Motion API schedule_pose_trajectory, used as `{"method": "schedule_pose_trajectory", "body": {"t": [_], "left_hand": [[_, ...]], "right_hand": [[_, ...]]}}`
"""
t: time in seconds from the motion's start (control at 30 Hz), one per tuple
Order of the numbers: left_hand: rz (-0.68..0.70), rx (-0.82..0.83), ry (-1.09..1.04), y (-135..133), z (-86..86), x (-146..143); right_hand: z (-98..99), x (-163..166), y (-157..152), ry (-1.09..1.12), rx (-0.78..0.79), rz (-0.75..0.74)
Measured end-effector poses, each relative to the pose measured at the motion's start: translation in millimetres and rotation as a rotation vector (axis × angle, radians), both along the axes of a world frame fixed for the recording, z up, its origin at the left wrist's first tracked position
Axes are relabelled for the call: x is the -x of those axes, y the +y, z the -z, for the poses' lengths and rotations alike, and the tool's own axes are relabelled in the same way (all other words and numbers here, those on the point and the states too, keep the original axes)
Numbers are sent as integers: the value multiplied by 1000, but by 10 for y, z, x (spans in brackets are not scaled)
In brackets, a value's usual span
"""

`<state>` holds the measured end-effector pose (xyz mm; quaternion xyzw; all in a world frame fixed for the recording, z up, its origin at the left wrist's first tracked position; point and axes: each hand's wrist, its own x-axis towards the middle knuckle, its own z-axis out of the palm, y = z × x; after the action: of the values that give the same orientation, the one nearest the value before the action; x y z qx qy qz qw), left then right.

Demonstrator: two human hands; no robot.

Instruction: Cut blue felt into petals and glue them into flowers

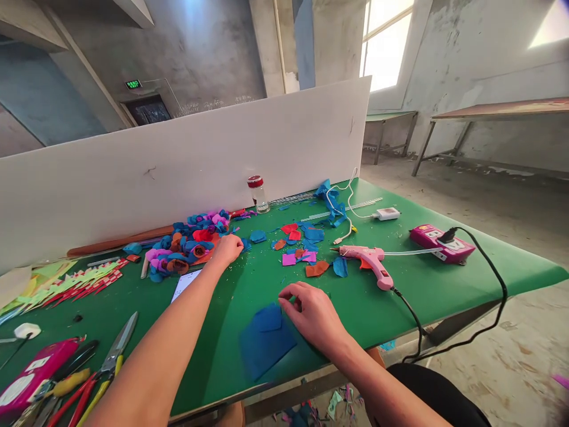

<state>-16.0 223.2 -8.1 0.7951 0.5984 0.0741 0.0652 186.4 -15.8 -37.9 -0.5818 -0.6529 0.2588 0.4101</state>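
Observation:
My left hand (227, 249) reaches forward to the right edge of a heap of blue, pink, red and orange paper roses (189, 240); its fingers are curled down at the pile, and what they grip is hidden. My right hand (311, 314) rests near the table's front edge, fingertips bent onto the upper right corner of a blue paper sheet (262, 341) with a smaller blue piece lying on it. Loose paper scraps (302, 249) in blue, red, pink and orange lie between the hands and a pink hot glue gun (371, 261).
A pink power strip (440, 243) feeds the glue gun by a black cable. A small jar (258, 193), a white charger (386, 213), scissors (113, 356), pliers and green paper leaves (66, 281) sit on the green table (444, 284). A white board (178, 154) walls the back.

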Motion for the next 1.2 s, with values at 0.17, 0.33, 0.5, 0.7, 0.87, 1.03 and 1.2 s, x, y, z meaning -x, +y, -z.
{"method": "schedule_pose_trajectory", "body": {"t": [0.17,0.33,0.5,0.7,0.87,1.03,1.2], "left_hand": [[-23,-13,-2,28,18,0],[-83,-112,-108,2,-83,72],[-109,-210,-248,-93,-250,217],[-48,-226,-339,-463,-417,142],[162,-211,-357,-1399,-410,-309],[370,-308,-279,-2219,-400,-550],[143,-187,-632,-2337,-476,-339]], "right_hand": [[-8,-34,0,6,-3,6],[-1,-52,8,13,-9,-5],[31,-101,32,113,-18,-1],[19,-95,78,370,15,-40],[-128,60,58,1068,197,-178],[-203,171,-16,1423,274,-304],[-202,119,-73,1301,328,-307]]}}
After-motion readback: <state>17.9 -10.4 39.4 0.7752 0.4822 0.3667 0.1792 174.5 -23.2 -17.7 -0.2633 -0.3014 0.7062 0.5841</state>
